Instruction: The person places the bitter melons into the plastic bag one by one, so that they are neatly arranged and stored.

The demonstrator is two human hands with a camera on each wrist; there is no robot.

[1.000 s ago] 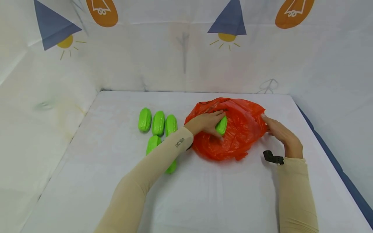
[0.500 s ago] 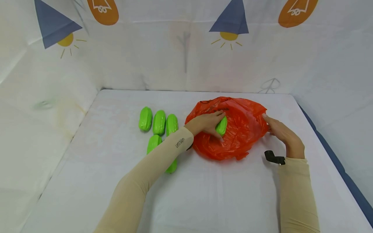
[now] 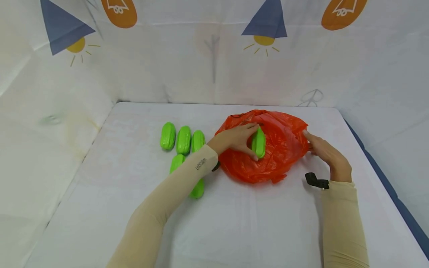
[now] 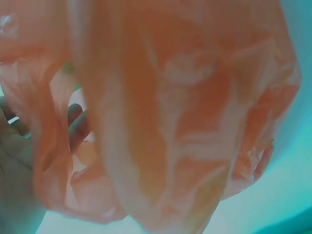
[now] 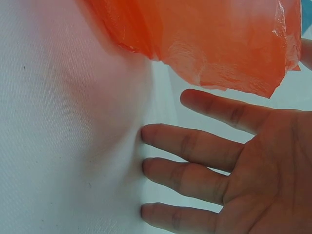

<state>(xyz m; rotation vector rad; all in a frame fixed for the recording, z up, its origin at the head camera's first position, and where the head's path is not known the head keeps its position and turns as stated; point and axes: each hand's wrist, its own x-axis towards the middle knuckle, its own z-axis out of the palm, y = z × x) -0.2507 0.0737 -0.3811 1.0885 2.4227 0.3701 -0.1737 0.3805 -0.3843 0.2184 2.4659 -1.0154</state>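
My left hand (image 3: 236, 140) reaches over the near left side of a crumpled red plastic bag (image 3: 288, 145), thumb and fingers spread apart. Just off its fingertips a glossy bright green oblong piece (image 3: 258, 143) lies in the bag's mouth. In the left wrist view, the red film covers most of the picture, and part of the left hand (image 4: 17, 156) shows behind it. My right hand (image 3: 326, 154) is at the bag's right edge, its thumb against the film. The right wrist view shows this hand (image 5: 234, 161) with straight, spread fingers, fingertips at the white tabletop.
Several matching green pieces (image 3: 183, 140) lie in a group left of the bag, some partly behind the left forearm. The white table (image 3: 268, 230) ends at a printed cloth wall (image 3: 167, 67). A black wrist camera (image 3: 315, 181) sits by the right wrist.
My left hand has drawn back slightly to the left, and more of the green piece in the bag shows, now more upright in view. The right hand has stayed in place.
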